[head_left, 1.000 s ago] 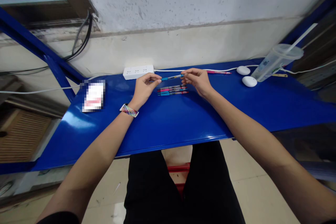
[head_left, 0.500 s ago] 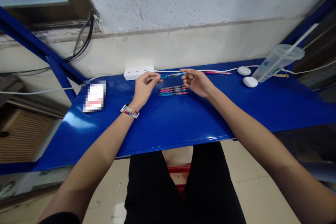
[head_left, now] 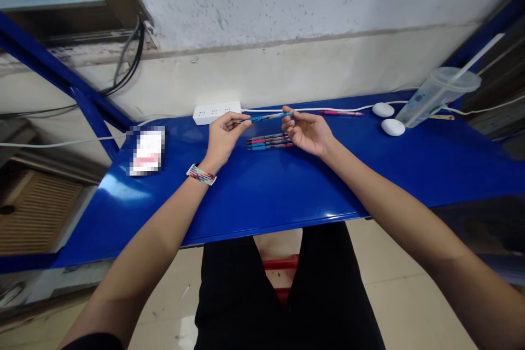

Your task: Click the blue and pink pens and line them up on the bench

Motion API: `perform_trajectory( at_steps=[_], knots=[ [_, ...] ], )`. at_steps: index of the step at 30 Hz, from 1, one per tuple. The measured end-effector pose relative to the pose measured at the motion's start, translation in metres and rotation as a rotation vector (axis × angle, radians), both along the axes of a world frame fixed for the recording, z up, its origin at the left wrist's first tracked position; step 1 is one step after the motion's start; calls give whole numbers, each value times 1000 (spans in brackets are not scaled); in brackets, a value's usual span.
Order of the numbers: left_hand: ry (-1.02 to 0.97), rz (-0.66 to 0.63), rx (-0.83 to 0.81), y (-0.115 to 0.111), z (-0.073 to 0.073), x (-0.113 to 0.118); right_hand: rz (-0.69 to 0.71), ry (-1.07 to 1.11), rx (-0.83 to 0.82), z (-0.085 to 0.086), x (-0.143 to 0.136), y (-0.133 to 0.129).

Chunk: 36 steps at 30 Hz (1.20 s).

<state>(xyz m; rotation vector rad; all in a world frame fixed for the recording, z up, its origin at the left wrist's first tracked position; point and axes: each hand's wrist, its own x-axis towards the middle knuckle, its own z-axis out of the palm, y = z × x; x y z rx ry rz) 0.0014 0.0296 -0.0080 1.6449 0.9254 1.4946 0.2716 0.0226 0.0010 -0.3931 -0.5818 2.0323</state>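
Note:
A blue pen [head_left: 267, 117] with a clear barrel is held level above the table between my two hands. My left hand [head_left: 227, 130] is closed, with thumb and fingers pinching the pen's blue left end. At the other end, the curled fingers of my right hand [head_left: 307, 130] close around the pen's tip, palm partly turned up. Just below lies a row of several pens [head_left: 268, 142], side by side, with blue, pink and dark parts; my right hand overlaps their right ends.
A white power strip [head_left: 216, 113] sits against the wall on the blue table [head_left: 262, 191]. A pink pen [head_left: 341, 113] lies to the right, near two white rounded objects [head_left: 392, 127] and a clear cup with a straw [head_left: 437, 95]. At left is a blurred-out packet [head_left: 147, 151].
My right hand's fingers have closed in on the pen's right end, and the hand has turned slightly. My left hand keeps its pinch and has shifted slightly left. The row of pens stays put.

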Motion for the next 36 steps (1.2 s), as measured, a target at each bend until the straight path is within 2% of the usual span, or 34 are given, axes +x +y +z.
perform_trajectory(
  at_steps=[7,13,21,29,36],
  knots=[
    [-25,-8,-11,1,-2,1,-9,-47,20,0,-2,-1],
    [13,29,-2,-3,-2,4,-57,-128,126,-8,-1,1],
    [-62,-7,-16,-3,-1,8,-138,-218,127,5,-4,-10],
    [-38,-39,-39,-5,2,9,-162,-147,192,-13,-3,6],
    [-54,-32,-44,-6,3,10,-212,-212,119,1,-8,-5]
  ],
)
